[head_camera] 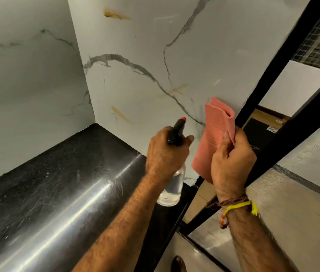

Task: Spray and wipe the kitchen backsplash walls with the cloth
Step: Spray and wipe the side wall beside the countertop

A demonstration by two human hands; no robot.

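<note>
The white marble backsplash (139, 46) fills the upper middle, meeting a second wall (27, 75) at a corner. Brownish smears mark it at the top (116, 15), in the middle (176, 89) and lower left (120, 114). My left hand (165, 152) grips a clear spray bottle (171, 190) by its black trigger head, whose red nozzle (182, 119) points at the wall. My right hand (231, 161) holds a folded pink cloth (214, 134) upright, close to the wall's right edge.
A glossy black countertop (57, 183) runs below the walls from the corner toward me. A black frame (284, 75) borders the backsplash on the right, with floor and a doorway seen beyond it. Thread bracelets circle my right wrist.
</note>
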